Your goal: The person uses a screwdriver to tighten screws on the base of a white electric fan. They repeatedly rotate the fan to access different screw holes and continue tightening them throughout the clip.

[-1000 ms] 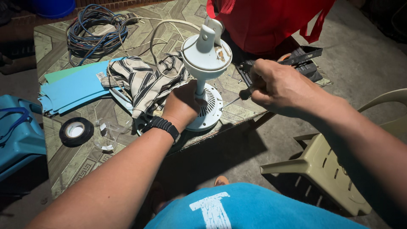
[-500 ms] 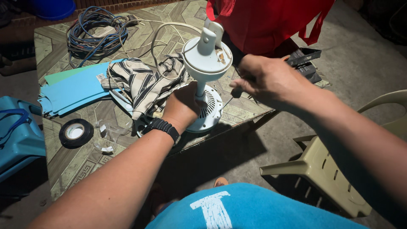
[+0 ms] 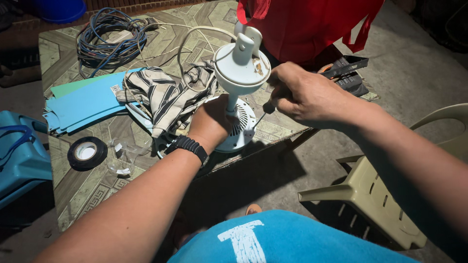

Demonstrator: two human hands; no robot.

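A white fan motor housing [image 3: 241, 73] stands upright on the patterned table [image 3: 87, 190], its vented round base [image 3: 242, 127] at the table's near edge. My left hand [image 3: 210, 122] grips the base and the stem from the left; a black band sits on that wrist. My right hand [image 3: 304, 95] is closed around a screwdriver [image 3: 263, 113], whose thin shaft points down-left at the vented base.
A striped cloth [image 3: 168, 95] lies left of the fan. Blue and green sheets [image 3: 83, 102], a roll of black tape [image 3: 87, 152] and coiled cables [image 3: 109, 39] lie further left. A beige plastic chair [image 3: 385, 195] stands right, a red cloth [image 3: 312, 24] behind.
My right hand has moved left and closer to the fan, bringing the screwdriver tip down to the vented base. The left hand has kept its grip.
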